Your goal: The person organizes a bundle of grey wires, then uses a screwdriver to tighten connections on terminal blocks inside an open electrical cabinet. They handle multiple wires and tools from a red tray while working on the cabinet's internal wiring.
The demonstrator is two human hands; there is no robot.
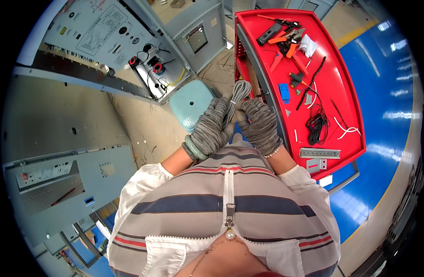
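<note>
A coiled bundle of grey cable point(241, 91), bound with a light tie, stands upright in front of my chest. My left hand point(210, 127), in a grey knit glove, is closed around the lower part of the bundle. Close beside it on the right is my right hand point(259, 125), gloved alike. Its fingers are curled in with the thumb against them, near the cable's side; whatever they pinch, if anything, is hidden. Beyond my left hand, a pale green plastic stool point(189, 104) stands on the floor.
To the right is a red-topped tool cart point(345, 106) bearing pliers point(285, 40), a screwdriver point(297, 79), a black cable coil point(317, 125), a blue block point(284, 93) and a metal rail point(320, 153). On the left stand grey electrical cabinets point(73, 111), one with its door point(196, 37) swung out.
</note>
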